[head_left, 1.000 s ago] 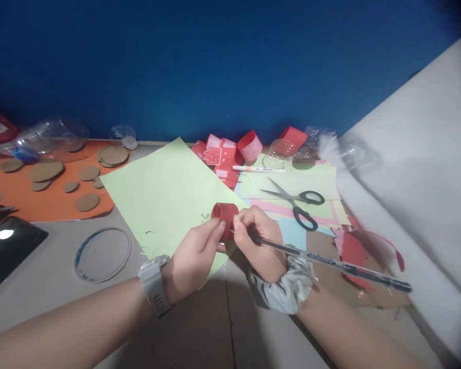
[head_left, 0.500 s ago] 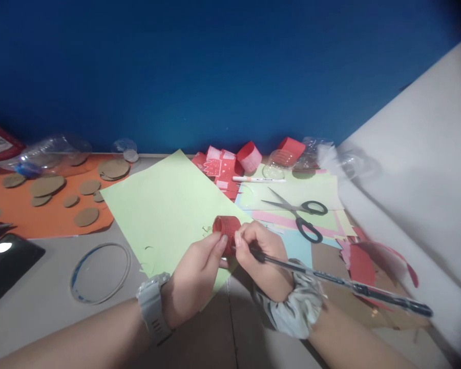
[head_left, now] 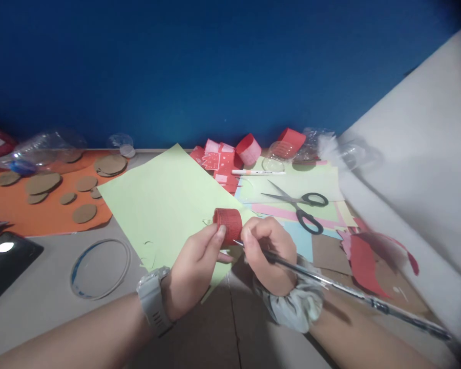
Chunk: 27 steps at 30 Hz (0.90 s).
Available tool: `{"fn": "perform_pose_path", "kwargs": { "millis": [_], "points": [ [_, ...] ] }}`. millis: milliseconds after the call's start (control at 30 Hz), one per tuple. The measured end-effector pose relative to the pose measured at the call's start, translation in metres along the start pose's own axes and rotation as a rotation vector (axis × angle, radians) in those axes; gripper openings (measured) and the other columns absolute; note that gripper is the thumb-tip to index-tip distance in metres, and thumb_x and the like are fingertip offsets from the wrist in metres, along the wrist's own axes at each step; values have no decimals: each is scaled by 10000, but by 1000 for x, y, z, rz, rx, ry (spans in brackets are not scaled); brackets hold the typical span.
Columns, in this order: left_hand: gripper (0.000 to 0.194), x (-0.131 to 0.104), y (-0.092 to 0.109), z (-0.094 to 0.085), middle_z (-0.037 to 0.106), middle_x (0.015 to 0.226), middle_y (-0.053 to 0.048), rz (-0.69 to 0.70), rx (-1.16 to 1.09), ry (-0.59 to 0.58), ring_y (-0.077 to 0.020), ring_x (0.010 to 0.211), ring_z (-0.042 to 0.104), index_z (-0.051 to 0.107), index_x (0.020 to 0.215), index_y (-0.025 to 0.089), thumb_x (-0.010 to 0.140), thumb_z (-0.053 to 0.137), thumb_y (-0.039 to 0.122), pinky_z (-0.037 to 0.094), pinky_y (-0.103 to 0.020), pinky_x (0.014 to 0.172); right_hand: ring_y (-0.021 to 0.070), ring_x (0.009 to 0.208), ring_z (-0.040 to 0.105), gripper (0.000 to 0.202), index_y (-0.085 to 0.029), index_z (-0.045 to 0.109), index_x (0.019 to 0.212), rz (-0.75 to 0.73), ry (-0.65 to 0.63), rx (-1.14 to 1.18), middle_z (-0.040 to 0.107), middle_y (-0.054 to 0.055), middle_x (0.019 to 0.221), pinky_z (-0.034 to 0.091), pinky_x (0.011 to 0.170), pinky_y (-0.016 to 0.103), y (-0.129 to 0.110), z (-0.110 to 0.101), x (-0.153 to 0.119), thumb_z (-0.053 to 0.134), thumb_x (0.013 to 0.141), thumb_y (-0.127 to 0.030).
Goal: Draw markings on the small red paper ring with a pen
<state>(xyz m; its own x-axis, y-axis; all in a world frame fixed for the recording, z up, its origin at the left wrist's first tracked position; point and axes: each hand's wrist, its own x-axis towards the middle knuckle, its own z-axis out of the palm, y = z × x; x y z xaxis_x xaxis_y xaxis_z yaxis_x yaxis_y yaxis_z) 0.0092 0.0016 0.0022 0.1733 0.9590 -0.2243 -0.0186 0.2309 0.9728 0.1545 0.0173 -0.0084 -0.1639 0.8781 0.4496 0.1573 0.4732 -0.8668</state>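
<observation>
My left hand (head_left: 197, 256) pinches a short red paper ring (head_left: 230, 223) between thumb and fingers, holding it above a light green sheet (head_left: 157, 200). Close on its right, my right hand (head_left: 271, 251) grips a long dark pen (head_left: 330, 281) near its front end. The pen's thin tip sits beside the lower right edge of the ring; whether it touches, I cannot tell. A grey watch (head_left: 155, 297) is on my left wrist, and a pale scrunchie (head_left: 297, 305) wraps my right one.
Black-handled scissors (head_left: 297, 205) lie spread on coloured paper at the right. Behind are a white marker (head_left: 258, 172), a pink-red ring (head_left: 248, 149) and clear plastic pieces (head_left: 282, 156). Leftward lie cardboard discs (head_left: 43, 183) on orange paper (head_left: 7, 205), a tape ring (head_left: 100, 269) and a phone (head_left: 11, 261).
My right hand has drawn slightly right and back from the red ring, and the pen tip now shows. The ring has turned a little, showing more of its outer side.
</observation>
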Motion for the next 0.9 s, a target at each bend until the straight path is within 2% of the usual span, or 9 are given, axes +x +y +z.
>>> {"fn": "perform_pose_path", "kwargs": {
  "millis": [233, 300, 433, 533, 700, 900],
  "points": [
    [368, -3, 5, 0, 693, 830, -32, 1, -22, 55, -207, 800, 720, 659, 836, 165, 955, 486, 467, 586, -234, 595, 113, 500, 462, 228, -237, 403, 688, -89, -62, -15, 507, -30, 607, 369, 465, 269, -9, -2, 3, 514, 820, -88],
    [349, -3, 6, 0, 712, 893, -38, 18, -45, 59, -201, 845, 720, 669, 898, 168, 972, 467, 443, 587, -223, 629, 114, 494, 460, 229, -240, 417, 697, -122, -55, 7, 506, -30, 613, 374, 466, 272, -10, -3, 4, 514, 805, -63],
    [303, -2, 3, 1, 711, 1140, -72, 57, -85, 27, -210, 999, 697, 631, 1148, 181, 987, 475, 384, 599, -231, 711, 108, 468, 435, 248, -245, 425, 703, -141, -7, 47, 500, -34, 619, 377, 474, 275, -9, -2, 3, 518, 804, -39],
    [328, -2, 1, 0, 700, 1210, -90, 91, -84, 10, -223, 1062, 681, 609, 1207, 189, 995, 465, 393, 602, -239, 726, 106, 467, 436, 253, -245, 417, 695, -133, 18, 56, 494, -40, 613, 387, 491, 276, -8, -1, 2, 522, 812, -47],
    [371, -4, 2, -2, 731, 1158, -95, 86, -22, 41, -195, 876, 737, 653, 1159, 180, 987, 461, 447, 594, -228, 666, 116, 486, 451, 216, -238, 440, 714, -111, 16, 58, 509, -29, 619, 387, 495, 281, -7, -1, -1, 513, 853, -90],
    [416, -5, 3, -2, 741, 1139, -106, 64, -70, 120, -169, 765, 729, 660, 1143, 151, 974, 472, 481, 607, -263, 706, 109, 511, 449, 141, -240, 506, 835, -105, 69, 152, 536, -20, 717, 401, 523, 279, 5, 0, -5, 485, 915, -126]
  ]
}}
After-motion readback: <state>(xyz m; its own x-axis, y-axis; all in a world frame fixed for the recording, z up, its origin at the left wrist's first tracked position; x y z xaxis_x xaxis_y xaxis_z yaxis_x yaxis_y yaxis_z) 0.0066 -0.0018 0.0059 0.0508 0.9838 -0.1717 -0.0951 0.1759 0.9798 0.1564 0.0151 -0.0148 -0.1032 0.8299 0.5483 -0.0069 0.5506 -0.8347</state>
